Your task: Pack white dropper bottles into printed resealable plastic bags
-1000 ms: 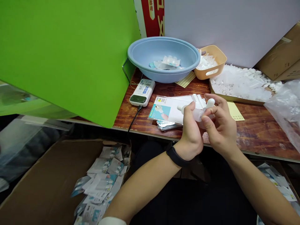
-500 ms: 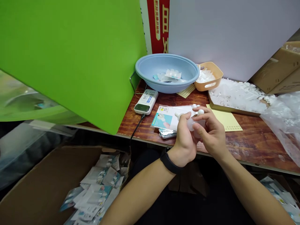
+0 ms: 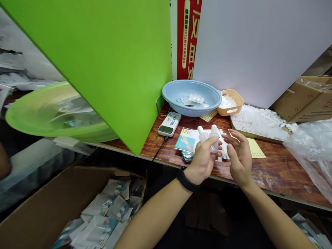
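Hands [image 3: 202, 163] [image 3: 240, 162] apart: left clasps two bottles [image 3: 214, 139], right curls loosely beside.

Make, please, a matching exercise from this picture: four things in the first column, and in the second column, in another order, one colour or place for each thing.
Column 1
1. Bottles
2. Basin
3. Basket
4. Wristband

Column 2
A. Beside the basin, with white pieces inside
B. Black, on the left wrist
C. In the left hand
D. Blue, with packets inside

Pairs: 1-C, 2-D, 3-A, 4-B
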The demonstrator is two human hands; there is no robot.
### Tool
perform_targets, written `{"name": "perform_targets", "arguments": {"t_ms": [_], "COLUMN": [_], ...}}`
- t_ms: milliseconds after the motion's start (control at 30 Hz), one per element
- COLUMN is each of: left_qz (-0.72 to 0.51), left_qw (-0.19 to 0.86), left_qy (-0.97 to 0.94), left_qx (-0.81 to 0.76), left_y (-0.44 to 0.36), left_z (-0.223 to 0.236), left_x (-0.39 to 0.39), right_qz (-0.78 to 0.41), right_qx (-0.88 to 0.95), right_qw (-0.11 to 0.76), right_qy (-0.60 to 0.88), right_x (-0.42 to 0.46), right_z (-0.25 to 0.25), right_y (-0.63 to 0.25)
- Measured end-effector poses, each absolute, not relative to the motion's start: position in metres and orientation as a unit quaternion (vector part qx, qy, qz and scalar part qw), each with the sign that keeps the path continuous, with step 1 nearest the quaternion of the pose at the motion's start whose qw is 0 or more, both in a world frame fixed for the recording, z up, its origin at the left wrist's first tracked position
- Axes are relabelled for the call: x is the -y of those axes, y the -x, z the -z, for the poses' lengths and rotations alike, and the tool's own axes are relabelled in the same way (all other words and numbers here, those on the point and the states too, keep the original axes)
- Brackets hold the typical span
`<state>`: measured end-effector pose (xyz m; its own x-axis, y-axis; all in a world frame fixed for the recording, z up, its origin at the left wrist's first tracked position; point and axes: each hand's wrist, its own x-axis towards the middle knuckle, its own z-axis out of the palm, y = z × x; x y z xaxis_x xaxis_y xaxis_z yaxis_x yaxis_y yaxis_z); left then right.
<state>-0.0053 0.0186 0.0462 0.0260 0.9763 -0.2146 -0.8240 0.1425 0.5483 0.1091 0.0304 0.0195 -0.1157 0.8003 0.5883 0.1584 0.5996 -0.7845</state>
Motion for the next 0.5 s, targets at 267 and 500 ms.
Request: {"name": "perform_targets", "arguments": {"t_ms": [267, 500], "left_qz": [-0.693, -0.688], "left_qw": [0.637, 0.637], "left_qy": [-0.209, -0.270], "left_qx": [-0.265, -0.219], "left_y": [-0.025, -0.055], "left_z": [-0.037, -0.037], "left_x": [-0.018, -0.021], "right_qz": [-0.284, -0.274], "right_qx": [0.654, 0.589], "right_qw": [0.507, 0.577], "right_qy": [0.485, 0.495], "right_x": [-0.021, -0.014], "right_z": [-0.016, -0.017], "right_y": [-0.114, -0.127]}}
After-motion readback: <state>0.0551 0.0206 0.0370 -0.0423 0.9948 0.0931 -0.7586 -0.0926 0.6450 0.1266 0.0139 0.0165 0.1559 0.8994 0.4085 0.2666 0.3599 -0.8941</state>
